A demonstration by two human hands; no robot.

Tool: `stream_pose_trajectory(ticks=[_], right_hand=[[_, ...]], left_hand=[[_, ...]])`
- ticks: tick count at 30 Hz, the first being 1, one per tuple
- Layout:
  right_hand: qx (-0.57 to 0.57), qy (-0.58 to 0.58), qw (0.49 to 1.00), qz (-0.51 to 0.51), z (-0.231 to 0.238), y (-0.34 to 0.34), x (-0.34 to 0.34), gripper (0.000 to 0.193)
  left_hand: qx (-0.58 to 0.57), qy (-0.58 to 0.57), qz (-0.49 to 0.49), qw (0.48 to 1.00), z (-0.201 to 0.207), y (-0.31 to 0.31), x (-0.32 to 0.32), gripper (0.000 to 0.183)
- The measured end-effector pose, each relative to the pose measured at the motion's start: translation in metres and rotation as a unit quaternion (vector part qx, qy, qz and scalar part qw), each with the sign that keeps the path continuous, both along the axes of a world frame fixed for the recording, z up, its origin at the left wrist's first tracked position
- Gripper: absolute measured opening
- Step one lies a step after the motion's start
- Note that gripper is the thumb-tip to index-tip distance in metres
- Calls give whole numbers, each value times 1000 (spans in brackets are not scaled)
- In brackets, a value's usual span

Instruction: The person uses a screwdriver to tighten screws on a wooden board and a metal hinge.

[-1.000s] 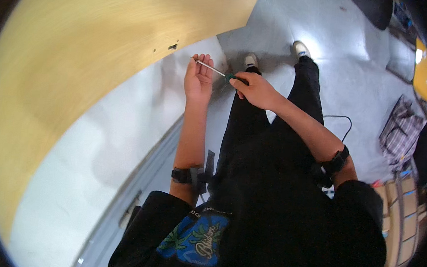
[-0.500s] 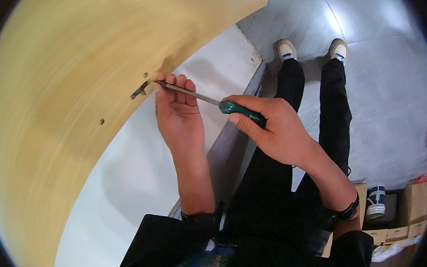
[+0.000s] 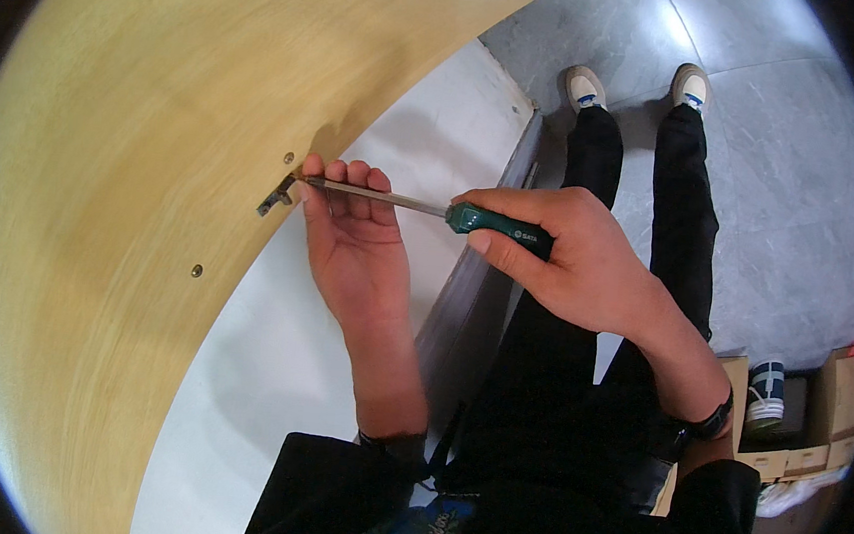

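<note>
A screwdriver (image 3: 382, 196) with a dark green handle and a thin metal shaft lies nearly level, its tip pointing left. My right hand (image 3: 588, 255) is wrapped round the handle, thumb along its near side. Palm up, my left hand (image 3: 358, 252) pinches the tip end between thumb and index finger; the other fingers stand loosely curled. A small brass-coloured piece at the tip is too small to make out. The tip meets a dark metal fitting (image 3: 277, 197) near the edge of a light wood panel (image 3: 122, 193). Two round metal fasteners (image 3: 197, 271) sit in the panel, either side of it.
A white surface (image 3: 250, 353) runs beside the wood panel, ending at a grey edge (image 3: 465, 290). My legs and shoes (image 3: 587, 87) stretch over the grey tiled floor (image 3: 784, 195). Cardboard boxes (image 3: 843, 400) and a striped cylindrical container (image 3: 766, 394) stand at the lower right.
The view has shifted slightly. Both hands and the screwdriver appear a little lower in the picture, with the shaft more level. The grip of each hand looks the same.
</note>
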State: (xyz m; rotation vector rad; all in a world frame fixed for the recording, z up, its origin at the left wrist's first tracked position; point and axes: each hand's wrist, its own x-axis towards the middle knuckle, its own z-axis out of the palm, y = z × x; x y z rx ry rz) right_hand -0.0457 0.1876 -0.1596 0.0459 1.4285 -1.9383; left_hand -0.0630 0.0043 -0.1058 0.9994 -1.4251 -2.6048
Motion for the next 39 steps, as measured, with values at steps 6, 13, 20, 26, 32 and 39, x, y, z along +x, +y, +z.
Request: stream_pose_trajectory(ticks=[6,13,20,26,32,39], right_hand=[[23,32,999,-2,-2,3,-3,23],[40,62,997,-22,5,2,-5,21],[118,133,981,-73,24,2,-2,26],[213,129,968,16,59,14,-14,40],[1,-3,997,-71,60,36,-4,42],[19,-92,995,-20,69,34,-6,29]], left_hand=[[3,-6,11,1000,-3,-1,3,24],[-18,5,-3,1000,-2,1,0,26],[14,-10,30,999,-1,3,-1,25],[2,-44,19,999,8,30,3,24],[41,-22,27,999,2,22,6,25],[63,-39,49,996,4,32,3,24]])
